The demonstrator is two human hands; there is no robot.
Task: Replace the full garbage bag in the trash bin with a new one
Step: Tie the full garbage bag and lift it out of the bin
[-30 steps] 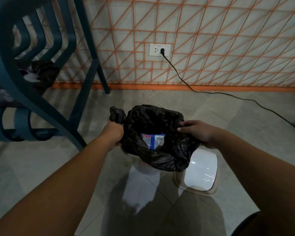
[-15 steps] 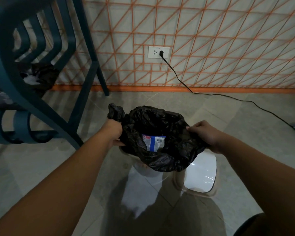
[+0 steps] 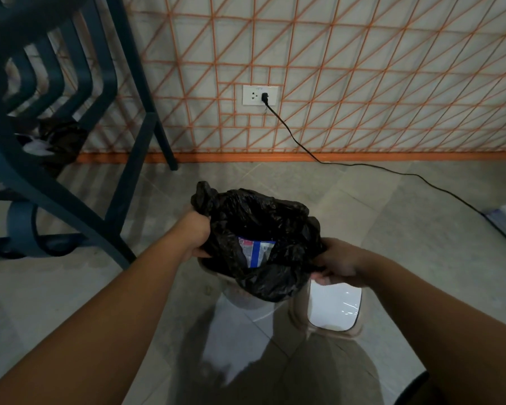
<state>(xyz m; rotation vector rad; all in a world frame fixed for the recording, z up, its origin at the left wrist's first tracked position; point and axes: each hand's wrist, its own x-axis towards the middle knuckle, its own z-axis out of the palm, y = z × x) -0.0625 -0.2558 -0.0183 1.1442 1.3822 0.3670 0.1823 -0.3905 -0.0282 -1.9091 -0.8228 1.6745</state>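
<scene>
Grey floor tiles (image 3: 392, 229) fill most of the view, meeting a white wall (image 3: 362, 83) crossed with orange lattice lines. A teal chair (image 3: 21, 171) stands at the left. Below centre, the pale trash bin (image 3: 240, 299) sits on the floor, with the black garbage bag (image 3: 275, 285) in it. The bag's mouth is loose and bunched above the bin's rim, not stretched over it. The bin's lid (image 3: 333, 308), white in a beige frame, lies on the tiles just beside the bin, on the right.

The left hand (image 3: 197, 235) has its fingers curled round a gathered corner of the bag's mouth, and the right hand (image 3: 338, 261) grips the opposite edge, fingers closed on the plastic. Inside, a packet with a blue-and-white label (image 3: 256, 252) shows.

By my reading, the task is early — the lid is off and the bag's edge is freed, but the bag is not yet lifted out. Pulling it clear, setting it aside and lining the bin remain, and I cannot pick out a new bag in view.
</scene>
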